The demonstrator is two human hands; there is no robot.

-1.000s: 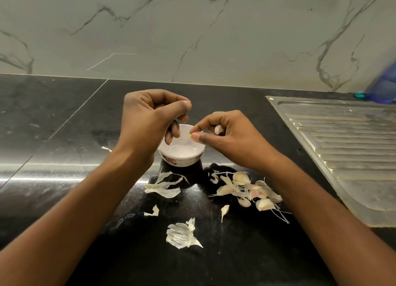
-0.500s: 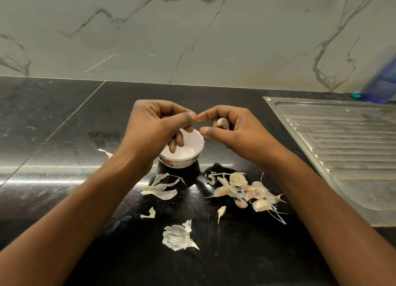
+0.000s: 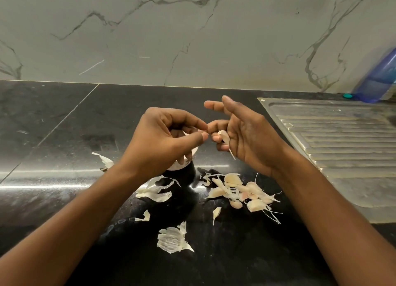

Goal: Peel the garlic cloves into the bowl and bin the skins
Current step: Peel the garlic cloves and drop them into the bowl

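A small pale garlic clove (image 3: 223, 137) is gripped in the curled fingers of the right hand (image 3: 248, 135), palm upturned so its skin is offered to the left hand (image 3: 169, 140), clenched thumb to forefinger (on a shred or not cannot be told). The small white bowl (image 3: 180, 167) is kept beneath for dropping; open black stone tabletop (image 3: 64, 135) is left free leftward.

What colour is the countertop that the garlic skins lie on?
The countertop is glossy black with faint pale flecks; the head view shows it best.
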